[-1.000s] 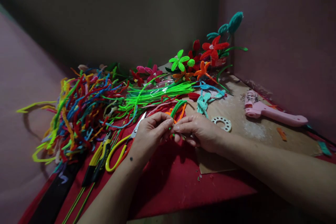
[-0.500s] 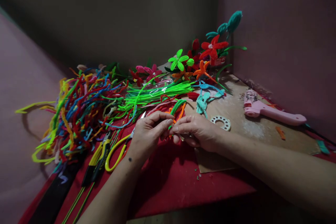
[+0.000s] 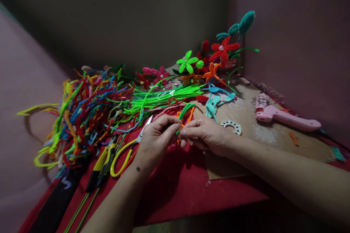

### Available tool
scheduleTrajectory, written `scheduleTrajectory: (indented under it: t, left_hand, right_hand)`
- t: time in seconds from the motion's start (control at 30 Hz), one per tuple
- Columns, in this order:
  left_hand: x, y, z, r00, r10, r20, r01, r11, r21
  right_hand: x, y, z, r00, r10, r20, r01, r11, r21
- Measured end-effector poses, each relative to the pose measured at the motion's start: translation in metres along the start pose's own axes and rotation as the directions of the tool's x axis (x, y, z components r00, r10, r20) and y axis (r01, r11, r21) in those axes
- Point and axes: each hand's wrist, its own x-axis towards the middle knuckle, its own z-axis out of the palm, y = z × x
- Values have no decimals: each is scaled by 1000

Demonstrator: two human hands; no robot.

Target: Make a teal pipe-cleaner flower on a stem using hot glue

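Note:
In the middle of the head view, my left hand (image 3: 160,134) and my right hand (image 3: 206,133) meet with pinched fingertips. A green pipe cleaner (image 3: 186,111) curves down to the fingers, and a bit of green shows between them. How much of it lies in the grip is hidden. Orange pipe cleaners (image 3: 191,115) lie just behind. Beside my left hand rest yellow-handled scissors (image 3: 119,156), blades pointing away. Yellow-and-black pliers (image 3: 103,164) lie further left.
A tangled heap of coloured pipe cleaners (image 3: 82,116) is at left. Behind my hands lies a green bundle (image 3: 166,94), backed by fuzzy flowers (image 3: 187,62). On the cardboard (image 3: 262,134) at right are a pale ring with holes (image 3: 238,128) and a pink-handled tool (image 3: 292,119).
My hands stay pinched together at almost the same spot, with slight finger movement. The whole view has shifted a little; the objects on the table keep their places.

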Motion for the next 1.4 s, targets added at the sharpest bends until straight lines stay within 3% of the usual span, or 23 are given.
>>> scheduleTrajectory:
  t: [0.17, 0.27, 0.37, 0.53, 0.77, 1.0, 1.4]
  left_hand:
    - [5, -6, -5, 996, -50, -73, 34, 979, -202]
    - [7, -9, -8, 989, -150, 9, 142, 915, -377]
    - [6, -11, -5, 953, -260, 154, 302, 831, -467]
    - [2, -14, 5, 908, -253, 333, 397, 773, -496]
    - [1, -13, 11, 912, -288, 293, 404, 758, -512]
    - [3, -17, 10, 899, -281, 337, 428, 729, -535]
    - [2, -17, 6, 861, -297, 413, 486, 722, -493]
  right_hand:
    - [0, 1, 2, 988, -117, -104, 124, 991, 58]
    - [0, 2, 4, 968, -163, -192, 191, 972, 136]
    - [0, 0, 5, 945, -186, -268, 243, 950, 198]
    - [-1, 1, 8, 932, -229, -282, 289, 937, 195]
    - [-1, 6, 9, 953, -192, -235, 250, 935, 251]
    - [2, 5, 5, 979, -64, -195, 142, 899, 413]
    - [4, 2, 2, 982, 0, -191, 98, 859, 503]
